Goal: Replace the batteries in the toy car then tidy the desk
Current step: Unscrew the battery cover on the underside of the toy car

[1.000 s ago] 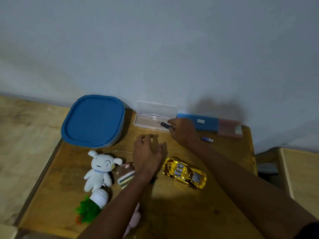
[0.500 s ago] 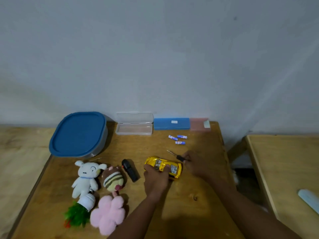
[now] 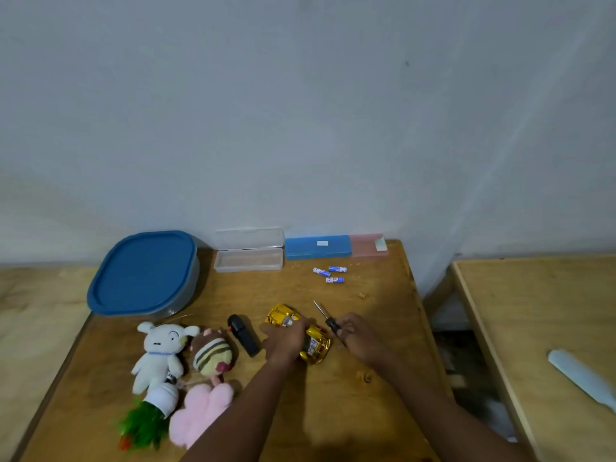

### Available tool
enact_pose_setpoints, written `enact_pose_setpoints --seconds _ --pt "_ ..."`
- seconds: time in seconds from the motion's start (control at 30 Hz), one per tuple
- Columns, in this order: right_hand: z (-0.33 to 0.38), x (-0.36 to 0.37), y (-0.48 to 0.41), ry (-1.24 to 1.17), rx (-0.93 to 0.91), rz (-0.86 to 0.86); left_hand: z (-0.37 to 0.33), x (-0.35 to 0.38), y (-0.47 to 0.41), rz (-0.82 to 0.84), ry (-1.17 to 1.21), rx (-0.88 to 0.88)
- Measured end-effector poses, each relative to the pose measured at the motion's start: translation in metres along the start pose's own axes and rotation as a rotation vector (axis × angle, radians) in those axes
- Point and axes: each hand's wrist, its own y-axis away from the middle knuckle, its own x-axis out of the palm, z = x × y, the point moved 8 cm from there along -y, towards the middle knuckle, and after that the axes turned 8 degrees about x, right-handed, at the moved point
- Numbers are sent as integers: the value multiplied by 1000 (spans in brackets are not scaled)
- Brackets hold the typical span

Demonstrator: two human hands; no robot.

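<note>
Wooden desk (image 3: 383, 305): we see the left hand (image 3: 286, 341) gripping the gold toy car (image 3: 282, 317) at its middle, the right hand (image 3: 360, 338) pinching a screwdriver (image 3: 325, 316) just beside it, three batteries (image 3: 337, 269) lying nearer the wall (image 3: 300, 128).

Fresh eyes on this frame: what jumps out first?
The gold toy car at the centre of the desk draws the eye. The left hand grips it, and the right hand holds a small screwdriver just beside it. Next come the three loose batteries near the back edge, the big blue-lidded container at back left and the cluster of plush toys at front left.
</note>
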Motion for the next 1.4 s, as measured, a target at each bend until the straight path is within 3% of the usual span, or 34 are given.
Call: enact_pose_setpoints --seconds 0.3,0.5,0.83,1.13,1.4 --pt "63 6 37 -151 1 -37 -30 -31 30 373 436 132" --pt "114 15 82 -233 -138 -95 -62 -84 56 480 701 231" --pt "164 45 171 -23 -467 -351 -75 -145 86 599 750 398" --pt "178 71 212 110 -537 -456 -68 -172 101 604 683 479" --pt "185 62 214 117 -561 -445 -84 -171 101 528 612 574"
